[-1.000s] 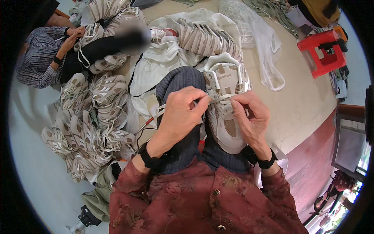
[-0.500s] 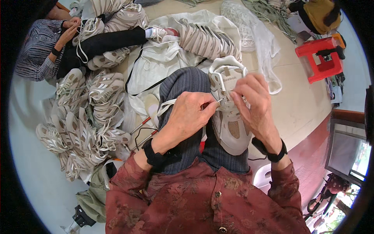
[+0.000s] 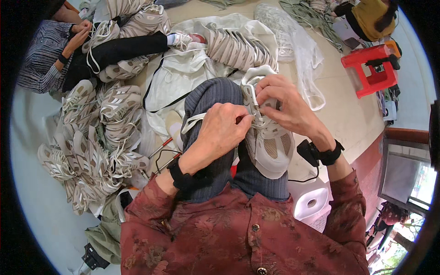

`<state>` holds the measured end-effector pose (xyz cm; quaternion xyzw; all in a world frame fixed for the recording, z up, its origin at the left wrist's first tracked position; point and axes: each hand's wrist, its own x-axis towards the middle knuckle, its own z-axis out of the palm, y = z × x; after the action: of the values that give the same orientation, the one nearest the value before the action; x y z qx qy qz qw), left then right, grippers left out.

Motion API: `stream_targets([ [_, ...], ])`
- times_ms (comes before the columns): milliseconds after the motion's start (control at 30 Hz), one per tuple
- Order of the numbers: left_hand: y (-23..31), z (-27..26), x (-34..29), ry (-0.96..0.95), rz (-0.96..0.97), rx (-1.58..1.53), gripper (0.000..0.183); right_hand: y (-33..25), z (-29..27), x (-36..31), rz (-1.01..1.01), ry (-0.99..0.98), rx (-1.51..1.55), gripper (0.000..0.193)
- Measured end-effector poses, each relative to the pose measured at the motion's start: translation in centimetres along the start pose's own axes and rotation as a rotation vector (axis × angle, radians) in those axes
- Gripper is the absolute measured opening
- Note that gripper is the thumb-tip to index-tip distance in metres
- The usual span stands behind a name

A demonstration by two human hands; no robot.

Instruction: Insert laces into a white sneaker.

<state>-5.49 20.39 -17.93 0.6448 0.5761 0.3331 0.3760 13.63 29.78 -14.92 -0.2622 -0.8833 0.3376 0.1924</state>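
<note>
A beige and white sneaker rests on my lap, its toe toward me and its collar pointing away. My left hand is closed in a pinch on a white shoelace, whose loose part trails left over my knee. The pinching fingertips are at the left row of eyelets. My right hand curls over the opening of the sneaker, with thumb and bent fingers gripping the eyelet edge and hiding most of the tongue. Whether a bit of lace is also between those fingers is hidden.
A pile of similar sneakers lies at left. A row of sneakers lies on white sheeting ahead. At far left another person handles a sneaker. A red stool stands far right, a white stool beside my right side.
My right hand has come down and left from above the sneaker onto its eyelet edge. My left hand keeps its pinch near the eyelets. The whole view has shifted slightly.
</note>
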Motion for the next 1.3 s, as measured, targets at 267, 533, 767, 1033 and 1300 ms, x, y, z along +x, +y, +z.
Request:
stream_targets([
  [267,0.7,-0.2,0.4,-0.035,-0.103,-0.064,0.023,0.2,0.5,-0.3,0.025,-0.052,0.0,0.007],
  [533,1.0,-0.2,0.1,-0.057,-0.003,0.051,0.026,0.2,1.1,-1.0,0.026,-0.048,-0.002,0.007],
  [767,0.2,-0.4,0.1,-0.068,0.046,0.161,0.027,-0.6,1.8,-1.1,-0.019,-0.026,-0.062,0.007],
  [1033,1.2,-0.4,-0.2,0.013,-0.031,0.039,0.018,-0.8,2.5,-1.1,-0.019,0.01,-0.117,0.007],
  [1300,0.1,-1.6,1.8,0.123,0.187,0.166,0.03,-2.6,3.5,-1.5,-0.115,0.131,-0.424,0.018],
])
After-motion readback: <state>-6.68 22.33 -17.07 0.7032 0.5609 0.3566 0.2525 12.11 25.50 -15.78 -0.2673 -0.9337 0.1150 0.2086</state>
